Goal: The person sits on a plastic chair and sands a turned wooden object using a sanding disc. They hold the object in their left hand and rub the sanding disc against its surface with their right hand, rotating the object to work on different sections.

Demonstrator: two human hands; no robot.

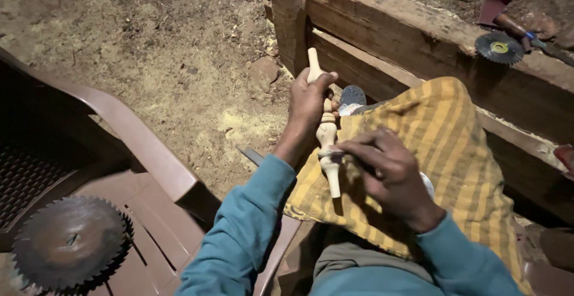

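Hands at frame centre: our left hand (310, 101) grips a turned wooden spindle (327, 133), our right hand (382, 167) pinches small sandpaper (330, 154) against it, above the yellow striped cloth (442, 146).

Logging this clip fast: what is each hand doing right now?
Left hand: closed around the turned wooden spindle.
Right hand: fingers pinched against the spindle; what they hold cannot be told.

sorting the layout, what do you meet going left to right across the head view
saw blade → plastic chair → left hand → turned spindle → right hand → striped cloth → small toothed disc
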